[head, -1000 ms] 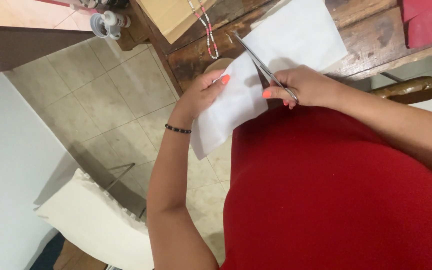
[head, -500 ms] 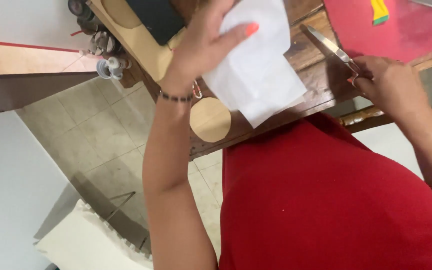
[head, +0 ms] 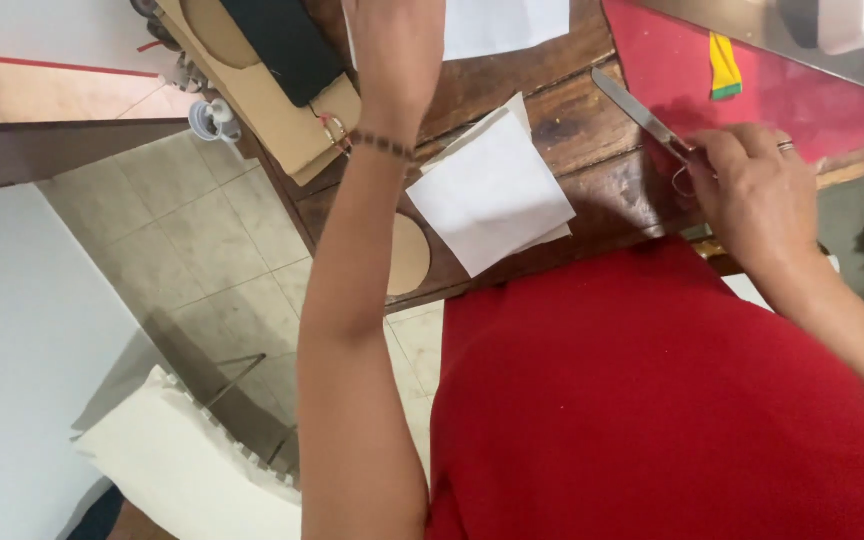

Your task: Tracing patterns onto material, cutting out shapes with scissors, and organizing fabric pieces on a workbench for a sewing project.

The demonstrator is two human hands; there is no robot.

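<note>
1. Head view, the only one I have. I take the white paper square [head: 492,195] as my landmark; it lies flat on the dark wooden table [head: 592,110], close to the near edge and right in front of the red-shirted body, where either hand could reach it. It looks like more than one sheet stacked, since a second edge shows along its right and lower sides.

2. To the right of the paper, the right hand [head: 757,195] is closed around the handles of the scissors [head: 642,115]. The blades lie low over the table and point up and away from the paper toward the red sheet [head: 692,70], so I judge the tool is resting, not cutting.

3. Above the paper, the left hand [head: 392,40] reaches toward a second white sheet [head: 502,22] at the top edge. A beaded bracelet [head: 382,145] circles the wrist.

4. Left of the paper, a round cardboard disc [head: 409,255] lies half under the forearm, and beyond it a cardboard piece [head: 272,100] overhangs the table edge.

5. Hard to make out: the left fingers are cut off by the frame, so I cannot tell whether they grip the far sheet. The scissor handles are buried in the right fist.
</note>
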